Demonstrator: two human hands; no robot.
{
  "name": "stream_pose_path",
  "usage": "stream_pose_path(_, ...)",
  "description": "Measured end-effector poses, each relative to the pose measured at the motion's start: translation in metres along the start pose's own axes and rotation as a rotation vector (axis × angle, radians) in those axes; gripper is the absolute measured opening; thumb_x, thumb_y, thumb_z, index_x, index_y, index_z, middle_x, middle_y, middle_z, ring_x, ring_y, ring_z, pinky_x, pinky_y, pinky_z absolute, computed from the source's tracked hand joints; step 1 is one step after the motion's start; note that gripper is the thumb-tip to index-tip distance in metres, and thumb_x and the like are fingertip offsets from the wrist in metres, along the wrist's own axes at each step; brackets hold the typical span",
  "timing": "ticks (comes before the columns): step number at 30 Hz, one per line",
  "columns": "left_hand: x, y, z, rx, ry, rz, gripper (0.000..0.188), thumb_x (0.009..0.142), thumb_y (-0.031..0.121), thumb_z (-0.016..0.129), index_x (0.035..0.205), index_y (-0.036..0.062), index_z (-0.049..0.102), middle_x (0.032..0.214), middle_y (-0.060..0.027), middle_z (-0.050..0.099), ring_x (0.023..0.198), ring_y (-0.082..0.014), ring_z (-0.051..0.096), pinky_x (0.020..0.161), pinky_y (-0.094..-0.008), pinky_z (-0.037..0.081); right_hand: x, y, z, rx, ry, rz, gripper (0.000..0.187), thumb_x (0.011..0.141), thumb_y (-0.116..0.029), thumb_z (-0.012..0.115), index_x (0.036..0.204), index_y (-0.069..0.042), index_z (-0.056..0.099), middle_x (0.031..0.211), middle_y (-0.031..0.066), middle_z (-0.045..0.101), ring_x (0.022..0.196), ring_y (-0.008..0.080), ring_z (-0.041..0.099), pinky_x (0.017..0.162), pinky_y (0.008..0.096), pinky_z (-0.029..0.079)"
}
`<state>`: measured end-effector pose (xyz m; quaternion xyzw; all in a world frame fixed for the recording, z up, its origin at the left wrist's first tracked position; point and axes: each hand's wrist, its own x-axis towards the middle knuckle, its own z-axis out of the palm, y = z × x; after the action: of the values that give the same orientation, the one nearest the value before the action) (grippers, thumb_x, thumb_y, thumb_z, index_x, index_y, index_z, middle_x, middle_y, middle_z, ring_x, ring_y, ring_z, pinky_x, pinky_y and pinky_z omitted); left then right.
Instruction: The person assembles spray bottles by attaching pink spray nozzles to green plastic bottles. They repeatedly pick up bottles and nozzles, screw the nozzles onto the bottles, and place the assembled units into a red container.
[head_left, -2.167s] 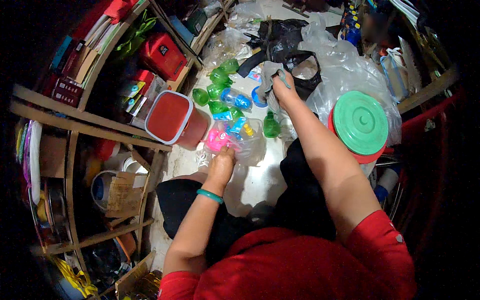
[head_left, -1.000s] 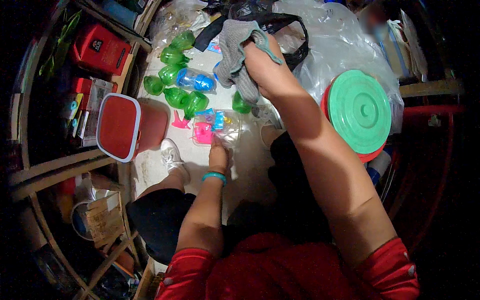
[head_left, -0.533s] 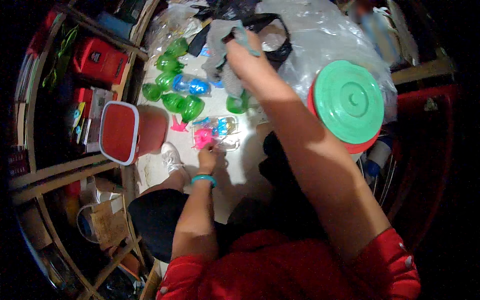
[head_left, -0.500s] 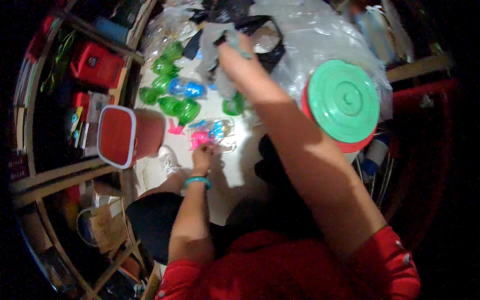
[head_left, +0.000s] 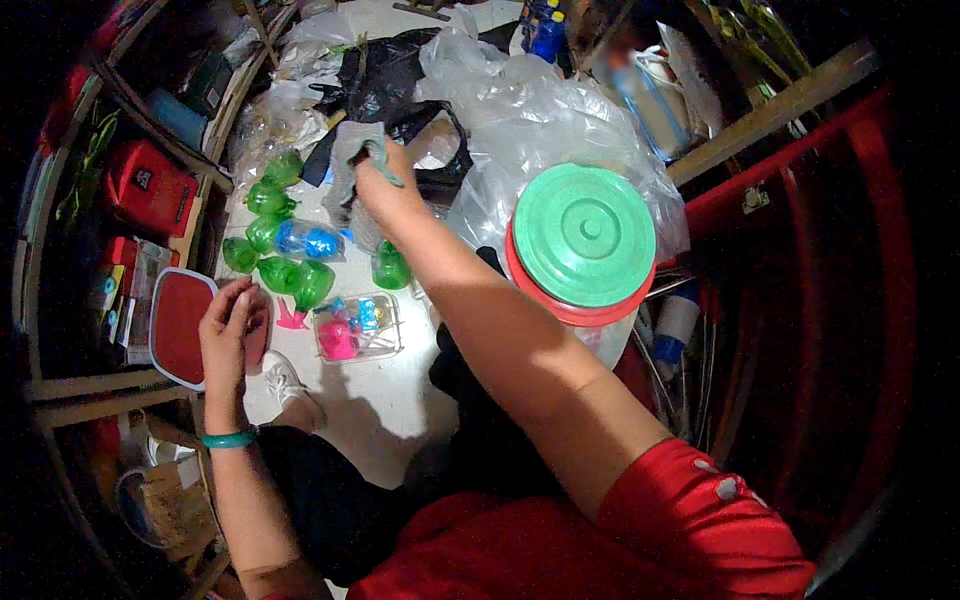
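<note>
Currently, a grey cloth with a pale green hem is gathered in the right hand, out over the far part of the white floor. The hand is closed around the fabric, its fingers mostly hidden by the folds; whether the cloth's lower end touches the floor, I cannot tell. Just below that end stands a lone green plastic bottle piece. To its left lies a cluster of similar green bottle pieces, with a clear pack holding something blue beside them.

Nearer the body, a shallow clear plastic tray sits on the floor, bearing a bright pink item and small blue packets. Another pink piece lies outside the tray, near the bottle pieces.

The left hand is raised and empty, loosely half open, in front of a red bucket with a pale rim; contact between the two is unclear. A teal bangle circles that wrist.

Beyond the cloth are a crumpled black plastic bag and a heap of clear plastic sheeting. Right of the right forearm, a round green lid tops a red container.
</note>
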<state>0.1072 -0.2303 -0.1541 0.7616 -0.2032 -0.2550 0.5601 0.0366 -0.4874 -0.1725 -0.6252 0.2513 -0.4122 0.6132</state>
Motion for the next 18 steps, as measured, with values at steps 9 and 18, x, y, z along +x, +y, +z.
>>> stream_pose_path(9,0.014,-0.006,0.004,-0.056,0.072,0.044,0.024,0.091,0.019,0.052,0.107,0.0023,0.059,0.098,-0.0053,0.062,0.081,-0.0117,0.061,0.066,-0.0227,0.045,0.005,-0.001,-0.019,0.132,-0.073,0.272,0.022,0.089,-0.018,0.047,0.101,-0.003,0.057,0.089,0.0059,0.059,0.078,0.0183,0.056,0.069,0.0326,0.047)
stream_pose_path(18,0.036,0.003,-0.004,-0.077,0.134,0.176,0.024,0.088,0.02,0.055,0.103,0.0018,0.061,0.088,-0.0048,0.064,0.076,-0.0118,0.062,0.062,-0.0238,0.045,0.028,0.03,-0.158,0.066,0.216,0.344,0.048,0.084,-0.027,0.052,0.125,-0.004,0.04,0.114,0.011,0.052,0.101,0.0224,0.049,0.087,0.0368,0.04)
